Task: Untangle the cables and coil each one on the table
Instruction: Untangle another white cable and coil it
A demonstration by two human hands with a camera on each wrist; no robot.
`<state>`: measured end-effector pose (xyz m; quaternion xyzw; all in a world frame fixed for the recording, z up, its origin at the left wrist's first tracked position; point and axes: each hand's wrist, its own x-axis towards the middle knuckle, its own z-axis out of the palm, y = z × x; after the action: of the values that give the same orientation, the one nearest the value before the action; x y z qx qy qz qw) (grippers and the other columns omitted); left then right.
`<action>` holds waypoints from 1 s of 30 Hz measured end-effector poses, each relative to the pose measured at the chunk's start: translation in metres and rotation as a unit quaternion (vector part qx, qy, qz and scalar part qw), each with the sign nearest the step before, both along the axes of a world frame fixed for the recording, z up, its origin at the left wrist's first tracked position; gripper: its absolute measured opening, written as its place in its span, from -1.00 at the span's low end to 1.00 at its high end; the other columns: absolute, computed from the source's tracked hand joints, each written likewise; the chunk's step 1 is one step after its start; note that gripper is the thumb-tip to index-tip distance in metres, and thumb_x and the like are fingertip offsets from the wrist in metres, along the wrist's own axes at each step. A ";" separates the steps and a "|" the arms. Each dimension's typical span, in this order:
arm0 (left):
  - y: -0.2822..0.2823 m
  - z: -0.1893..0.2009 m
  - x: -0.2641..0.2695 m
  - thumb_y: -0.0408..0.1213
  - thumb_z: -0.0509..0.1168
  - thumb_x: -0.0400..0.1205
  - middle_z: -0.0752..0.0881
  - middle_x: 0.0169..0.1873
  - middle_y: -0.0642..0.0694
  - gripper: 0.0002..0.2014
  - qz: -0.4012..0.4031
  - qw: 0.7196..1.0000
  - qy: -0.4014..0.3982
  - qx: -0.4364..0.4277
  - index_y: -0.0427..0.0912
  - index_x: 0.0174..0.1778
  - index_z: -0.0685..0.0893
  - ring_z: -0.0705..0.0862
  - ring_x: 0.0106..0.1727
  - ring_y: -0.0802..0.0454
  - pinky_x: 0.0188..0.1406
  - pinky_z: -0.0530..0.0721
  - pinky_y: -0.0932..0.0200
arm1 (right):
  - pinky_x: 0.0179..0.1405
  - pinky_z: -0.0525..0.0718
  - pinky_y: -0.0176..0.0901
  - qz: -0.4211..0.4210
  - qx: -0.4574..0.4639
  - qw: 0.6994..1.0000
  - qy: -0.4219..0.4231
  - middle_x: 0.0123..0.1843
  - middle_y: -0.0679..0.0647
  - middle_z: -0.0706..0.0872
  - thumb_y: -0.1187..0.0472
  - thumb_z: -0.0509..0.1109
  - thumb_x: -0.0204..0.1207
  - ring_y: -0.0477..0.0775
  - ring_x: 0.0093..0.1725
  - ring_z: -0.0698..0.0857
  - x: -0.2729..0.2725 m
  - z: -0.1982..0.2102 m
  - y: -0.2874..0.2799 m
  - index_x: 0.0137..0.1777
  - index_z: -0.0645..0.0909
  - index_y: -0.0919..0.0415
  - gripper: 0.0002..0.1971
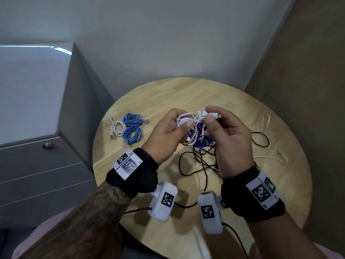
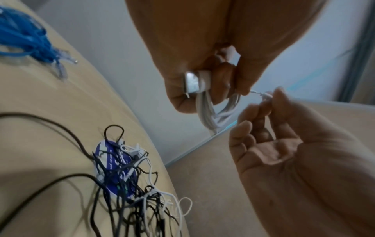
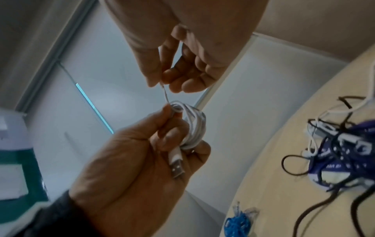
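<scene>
My left hand [image 1: 182,121] grips a white cable coil [image 1: 186,126] above the round wooden table [image 1: 168,94]. The coil's USB plug [image 3: 177,168] sticks out below the fingers. My right hand [image 1: 209,115] pinches the same cable's loose end just right of the coil. In the left wrist view the coil [image 2: 209,115] hangs from the left hand, with the right hand [image 2: 265,99] beside it. Under both hands a tangle of black and white cables [image 1: 205,159] lies on the table over a purple disc [image 1: 199,136].
Two blue coiled cables [image 1: 132,128] and a small white coil [image 1: 117,127] lie at the table's left. Loose white cable ends [image 1: 280,157] trail to the right edge. A grey cabinet [image 1: 46,128] stands left of the table, with walls close behind.
</scene>
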<state>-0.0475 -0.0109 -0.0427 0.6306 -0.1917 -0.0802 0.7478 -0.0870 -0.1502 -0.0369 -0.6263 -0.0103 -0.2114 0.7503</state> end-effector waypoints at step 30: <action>-0.005 -0.016 0.002 -0.45 0.25 0.71 0.73 -0.32 0.12 -0.93 0.048 0.998 -0.004 0.031 -0.24 0.06 0.57 0.65 -0.33 0.29 -0.34 0.58 0.37 | -0.04 0.72 -0.21 -0.027 -0.254 0.966 -0.032 0.02 -0.06 0.84 0.33 0.47 0.62 -0.02 0.01 0.80 0.003 -0.016 -0.009 0.14 0.79 0.15 -0.83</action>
<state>-0.0456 -0.0159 -0.0582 0.6624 -0.1619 -0.0477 0.7299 -0.0841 -0.1593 -0.0530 -0.7893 -0.0713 -0.2421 0.5597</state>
